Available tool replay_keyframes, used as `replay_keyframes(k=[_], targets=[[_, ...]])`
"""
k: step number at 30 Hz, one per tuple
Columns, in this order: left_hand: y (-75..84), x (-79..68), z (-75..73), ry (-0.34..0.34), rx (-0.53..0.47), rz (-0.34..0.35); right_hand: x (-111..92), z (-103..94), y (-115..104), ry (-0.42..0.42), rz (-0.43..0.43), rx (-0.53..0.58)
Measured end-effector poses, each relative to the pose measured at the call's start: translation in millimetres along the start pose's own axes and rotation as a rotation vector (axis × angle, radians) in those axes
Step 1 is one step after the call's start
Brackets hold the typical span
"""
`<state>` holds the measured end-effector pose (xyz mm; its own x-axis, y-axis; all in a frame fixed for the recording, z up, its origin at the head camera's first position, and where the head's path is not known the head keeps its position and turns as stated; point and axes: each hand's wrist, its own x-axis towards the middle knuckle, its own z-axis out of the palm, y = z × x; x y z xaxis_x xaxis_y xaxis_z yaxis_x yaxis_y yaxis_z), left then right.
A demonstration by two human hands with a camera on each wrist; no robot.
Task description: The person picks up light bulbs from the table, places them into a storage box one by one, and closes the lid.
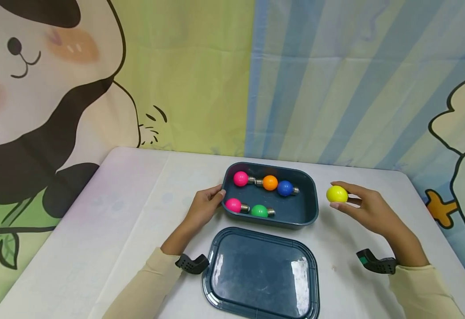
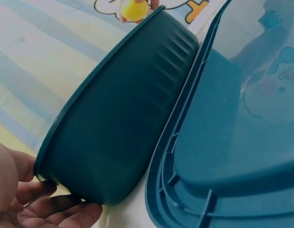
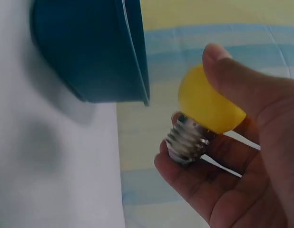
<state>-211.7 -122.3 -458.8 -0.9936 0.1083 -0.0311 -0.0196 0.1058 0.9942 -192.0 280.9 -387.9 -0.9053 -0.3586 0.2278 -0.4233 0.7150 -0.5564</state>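
A dark blue plastic box (image 1: 296, 217) holds several small colored light bulbs: two pink, one orange (image 1: 270, 182), one blue (image 1: 285, 188) and one green (image 1: 259, 211). At the box's left end my left hand (image 1: 205, 206) grips the rim, the thumb on top and the fingers against the outer wall (image 2: 113, 118). My right hand (image 1: 370, 210) pinches a yellow light bulb (image 1: 337, 194) between thumb and fingers, above the table and right of the box. In the right wrist view the metal screw base (image 3: 187, 140) of this bulb tilts downward over the fingers.
The box's dark blue lid (image 1: 262, 272) lies flat on the white table (image 1: 137, 266), just in front of the box. A printed cartoon curtain (image 1: 200, 79) hangs behind the table. Each wrist wears a black band.
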Motion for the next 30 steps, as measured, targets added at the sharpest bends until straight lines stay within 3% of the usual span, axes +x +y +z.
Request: replay_keyframes(k=[10, 30], targets=[[0.3, -0.7, -0.2, -0.003, 0.007, 0.016, 12.6, 7.1, -8.9, -0.041, -0.047, 0.006], [0.8, 0.6, -0.3, 0.002, 0.026, 0.001, 25.0, 18.6, -18.8, -0.164, -0.018, 0.048]])
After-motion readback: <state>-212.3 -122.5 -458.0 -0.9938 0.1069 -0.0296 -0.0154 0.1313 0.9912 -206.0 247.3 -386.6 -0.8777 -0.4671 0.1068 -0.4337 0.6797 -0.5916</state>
